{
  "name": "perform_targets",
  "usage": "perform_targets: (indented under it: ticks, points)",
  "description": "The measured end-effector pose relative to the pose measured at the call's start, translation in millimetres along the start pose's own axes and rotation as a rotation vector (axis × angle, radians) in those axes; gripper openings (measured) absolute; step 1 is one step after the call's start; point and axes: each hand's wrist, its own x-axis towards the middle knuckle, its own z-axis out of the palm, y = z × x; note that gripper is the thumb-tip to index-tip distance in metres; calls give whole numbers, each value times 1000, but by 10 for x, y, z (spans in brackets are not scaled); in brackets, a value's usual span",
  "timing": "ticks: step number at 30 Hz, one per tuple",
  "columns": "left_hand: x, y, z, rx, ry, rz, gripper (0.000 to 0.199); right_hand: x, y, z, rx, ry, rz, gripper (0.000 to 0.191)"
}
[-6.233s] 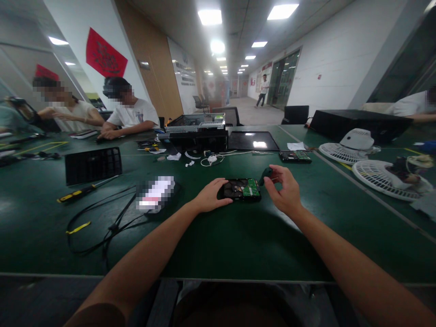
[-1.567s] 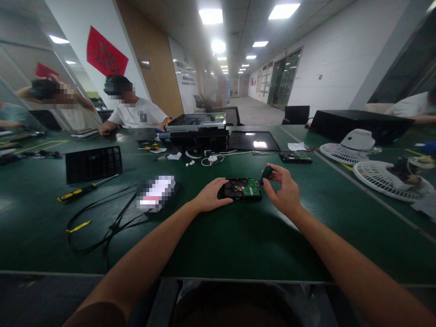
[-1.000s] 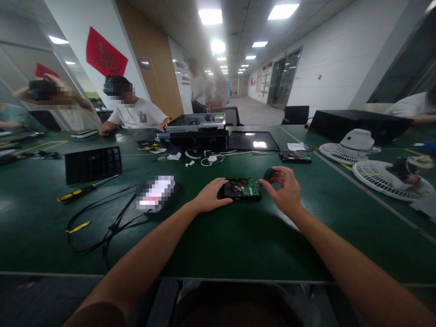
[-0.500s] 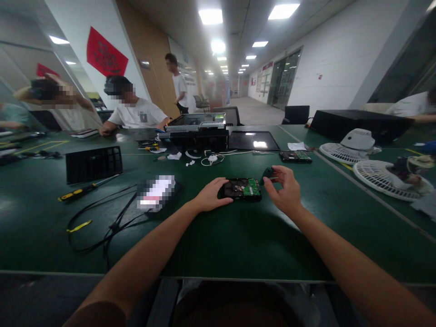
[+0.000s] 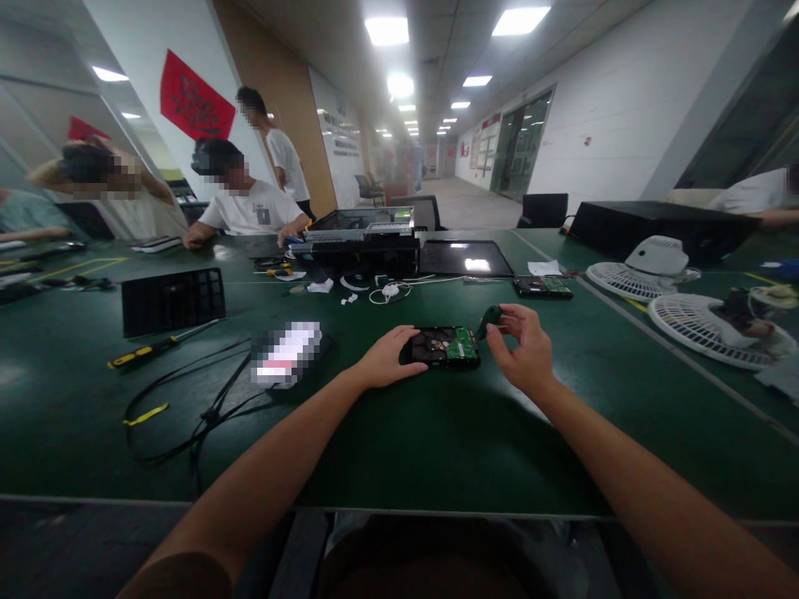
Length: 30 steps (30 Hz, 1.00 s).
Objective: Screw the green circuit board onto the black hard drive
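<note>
A hard drive point(image 5: 443, 346) with its green circuit board facing up lies on the green table in front of me. My left hand point(image 5: 393, 356) clasps its left end, thumb along the near edge and fingers along the far one. At the drive's right end, my right hand point(image 5: 523, 343) pinches a small dark green tool point(image 5: 490, 318) between thumb and fingers. The tool is tilted, its lower end close to the drive's right edge. Whether that end touches the drive I cannot tell; its exact kind is unclear.
Beyond the drive stand an open computer case point(image 5: 362, 245) and a flat dark panel point(image 5: 465, 258). A second hard drive point(image 5: 542, 286) lies to the right, near white fan parts point(image 5: 699, 329). On the left are a phone point(image 5: 287, 353), black straps point(image 5: 209, 412) and a yellow-black screwdriver point(image 5: 143, 351).
The tool in my right hand has turned and tilted slightly, showing more of its handle. My left hand and the drive stay put. A person in the background has walked left.
</note>
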Motion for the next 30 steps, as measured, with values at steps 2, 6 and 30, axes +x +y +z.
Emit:
perform_targets:
  ticks: [2,6,30]
  points:
    - [-2,2,-3,-6,-1,0,83,1,-13,-3,-17,0,7,43]
    - [0,10,-11,-15,1,-5,82,9,-6,-2,-29,5,18,44]
    - [-3,42,-31,-17,3,-4,82,50,-5,-20,-50,-36,-73,43]
